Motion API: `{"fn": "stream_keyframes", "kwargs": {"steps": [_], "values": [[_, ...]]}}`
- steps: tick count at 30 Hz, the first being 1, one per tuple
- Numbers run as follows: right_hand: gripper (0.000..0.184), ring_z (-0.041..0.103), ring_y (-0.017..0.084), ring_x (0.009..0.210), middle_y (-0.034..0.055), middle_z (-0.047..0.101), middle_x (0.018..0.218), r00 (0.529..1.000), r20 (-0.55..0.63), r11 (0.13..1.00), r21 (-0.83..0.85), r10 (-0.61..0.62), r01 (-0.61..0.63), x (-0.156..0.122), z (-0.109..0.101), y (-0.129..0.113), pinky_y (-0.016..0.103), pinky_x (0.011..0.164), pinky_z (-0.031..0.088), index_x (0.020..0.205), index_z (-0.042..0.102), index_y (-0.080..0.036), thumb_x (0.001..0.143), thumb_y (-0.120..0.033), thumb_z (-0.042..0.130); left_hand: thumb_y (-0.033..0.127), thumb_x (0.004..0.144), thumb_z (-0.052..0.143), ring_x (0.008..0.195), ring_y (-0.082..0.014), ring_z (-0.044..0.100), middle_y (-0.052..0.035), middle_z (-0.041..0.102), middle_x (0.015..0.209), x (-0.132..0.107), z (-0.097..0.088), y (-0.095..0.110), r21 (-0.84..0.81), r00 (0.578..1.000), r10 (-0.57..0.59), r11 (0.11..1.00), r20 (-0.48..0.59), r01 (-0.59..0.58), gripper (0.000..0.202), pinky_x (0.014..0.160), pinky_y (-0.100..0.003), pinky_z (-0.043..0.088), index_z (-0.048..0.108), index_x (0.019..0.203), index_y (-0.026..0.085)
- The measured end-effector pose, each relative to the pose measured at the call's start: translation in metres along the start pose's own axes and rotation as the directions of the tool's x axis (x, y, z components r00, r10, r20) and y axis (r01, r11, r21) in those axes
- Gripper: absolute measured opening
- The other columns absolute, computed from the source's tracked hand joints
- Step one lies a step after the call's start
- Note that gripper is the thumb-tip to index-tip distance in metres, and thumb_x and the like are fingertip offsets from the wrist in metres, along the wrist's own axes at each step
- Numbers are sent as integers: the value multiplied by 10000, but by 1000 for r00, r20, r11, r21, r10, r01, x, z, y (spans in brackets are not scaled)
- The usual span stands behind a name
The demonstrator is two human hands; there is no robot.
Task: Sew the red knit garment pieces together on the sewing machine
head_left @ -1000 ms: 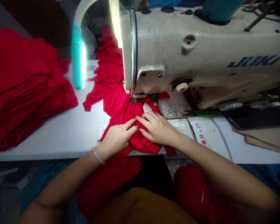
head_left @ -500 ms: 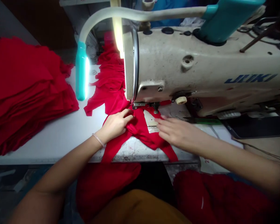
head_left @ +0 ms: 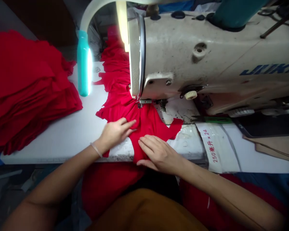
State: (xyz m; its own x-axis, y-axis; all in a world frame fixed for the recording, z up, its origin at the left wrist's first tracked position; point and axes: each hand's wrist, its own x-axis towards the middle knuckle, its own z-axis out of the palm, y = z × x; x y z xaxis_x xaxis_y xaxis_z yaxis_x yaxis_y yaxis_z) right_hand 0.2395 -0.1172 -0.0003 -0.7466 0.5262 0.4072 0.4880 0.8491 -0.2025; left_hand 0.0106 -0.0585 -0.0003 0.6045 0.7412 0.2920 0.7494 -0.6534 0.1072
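Note:
A piece of red fabric (head_left: 144, 120) lies under the presser foot (head_left: 141, 103) of a cream sewing machine (head_left: 207, 61) and hangs over the table's front edge. My left hand (head_left: 115, 132) rests on the fabric's left side, fingers stretched flat toward the needle. My right hand (head_left: 157, 153) lies flat on the fabric near the table edge, fingers pointing left. Neither hand grips anything.
A thick stack of red fabric pieces (head_left: 26, 89) sits on the white table (head_left: 69, 138) at the left. More sewn red pieces (head_left: 115, 64) trail behind the machine. A teal lamp (head_left: 83, 67) shines down. A phone (head_left: 267, 125) and printed plastic bag (head_left: 214, 144) lie right.
The fabric has been spread flatter under the foot. My right hand has come back from the machine bed to the table's front edge; my left hand has slid slightly toward me.

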Motion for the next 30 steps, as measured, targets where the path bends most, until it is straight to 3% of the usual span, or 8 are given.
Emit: {"fn": "stream_keyframes", "kwargs": {"steps": [3,6,10,12,15,18,22,30], "values": [[578,540,278,1100,168,642,1160,1000,5,1000,11,-17,17,-14,10,-10,435,953,432,1178,652,-114,903,-610,546,295,973,557,844,-175,616,-68,668,980,2,-4,-1,31,994,7,1000,-107,-4,221,690,-285,467,723,1099,220],[577,519,275,1097,117,640,1164,997,16,997,-7,75,-75,-20,22,-26,461,961,394,1229,655,-253,849,-679,576,219,992,510,906,-169,624,-76,676,1002,3,-3,12,-124,993,93,987,-78,-102,223,786,-299,498,725,983,161],[466,516,272,1116,110,632,1196,996,11,995,-29,92,-92,-17,26,-34,460,965,401,1264,636,-262,887,-536,629,317,965,580,822,-137,629,-71,655,960,0,-1,20,-363,997,-65,931,-40,46,225,734,-259,522,724,1025,156],[465,527,263,1121,141,640,1164,994,-58,996,-5,90,-91,-18,26,-34,427,967,432,1255,636,-164,903,-469,633,303,951,604,940,-172,629,-87,652,1038,-1,-3,19,-346,994,-75,937,-82,42,188,814,-306,527,731,992,171],[449,541,265,1121,157,658,1118,970,-174,984,-40,167,-176,-24,26,-35,408,975,450,1198,657,-109,910,-451,630,216,986,519,925,-162,628,-85,655,1005,-4,-4,22,-297,995,57,951,-81,-79,208,802,-293,530,716,1006,154],[413,546,261,1092,134,661,1101,964,-174,969,-109,201,-222,-27,29,-38,411,962,428,1189,677,-159,906,-456,636,238,1010,477,734,-99,624,-49,638,877,-6,1,27,-349,998,69,935,3,-63,260,660,-197,516,699,1091,130],[414,521,247,1063,97,639,1096,972,-140,972,-118,189,-205,-25,33,-40,400,955,379,1246,668,-271,899,-494,633,307,1003,510,693,-91,622,-26,643,840,-3,7,30,-316,998,-52,948,-32,39,263,624,-190,490,713,1088,163],[373,473,242,1086,70,624,1084,969,-116,965,-117,220,-233,-26,40,-42,387,974,326,1221,682,-346,892,-514,631,174,978,519,827,-143,642,-56,694,944,-8,8,43,-247,986,63,964,-157,-101,173,733,-269,479,690,998,151]]}}
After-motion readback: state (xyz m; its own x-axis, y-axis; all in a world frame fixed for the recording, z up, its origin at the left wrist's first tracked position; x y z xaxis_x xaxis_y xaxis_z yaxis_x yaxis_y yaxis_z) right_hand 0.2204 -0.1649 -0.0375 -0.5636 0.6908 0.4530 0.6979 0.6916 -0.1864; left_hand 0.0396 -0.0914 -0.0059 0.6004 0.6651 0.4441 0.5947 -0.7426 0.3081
